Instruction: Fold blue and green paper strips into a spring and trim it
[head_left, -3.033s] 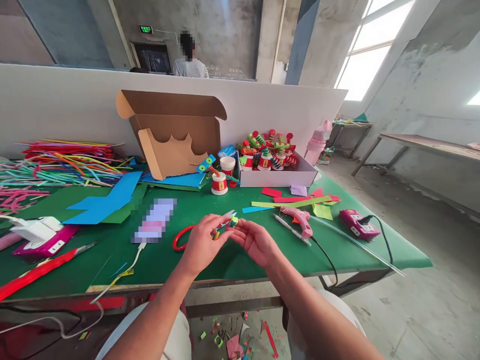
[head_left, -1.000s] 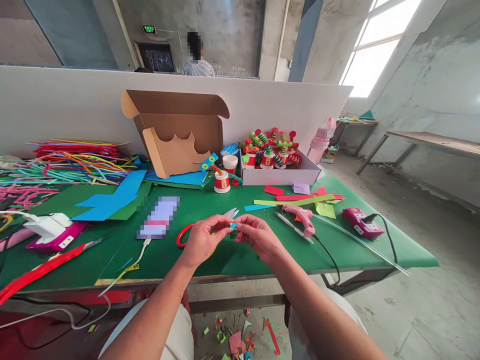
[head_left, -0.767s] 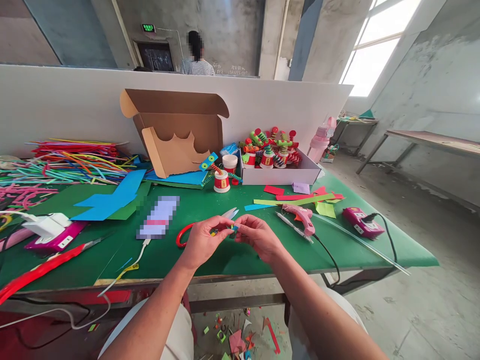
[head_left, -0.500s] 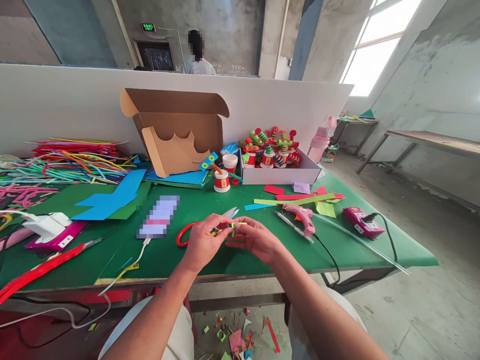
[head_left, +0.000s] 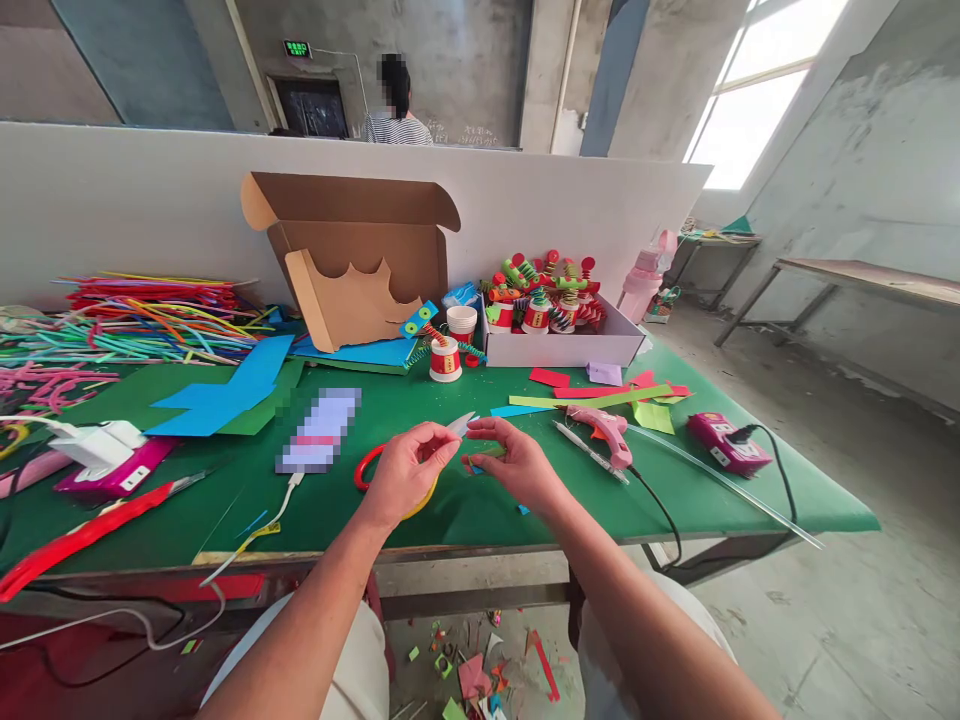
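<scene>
My left hand (head_left: 409,468) is above the table's front part, thumb and forefinger pressed together; whatever lies between them is too small to make out. Beneath it are scissors (head_left: 365,466) with a red and yellow handle, their blade tips pointing away from me. My right hand (head_left: 519,462) faces it, fingers curled, with a small green and red piece (head_left: 474,464) at the thumb tip. A small blue paper scrap (head_left: 523,510) is below the right hand. Further back stands a red and white paper-cup figure (head_left: 445,360) with coiled arms and a blue head.
A pink glue gun (head_left: 604,428), a pen (head_left: 591,452) and paper strips (head_left: 592,398) lie to the right. A white box (head_left: 562,350) holds several finished figures. At left are a phone (head_left: 319,430), a red-handled knife (head_left: 97,530) and pipe cleaners (head_left: 165,320).
My hands have drawn slightly apart, and the yellow-green piece between my fingertips no longer shows there. A blue scrap now shows below my right hand.
</scene>
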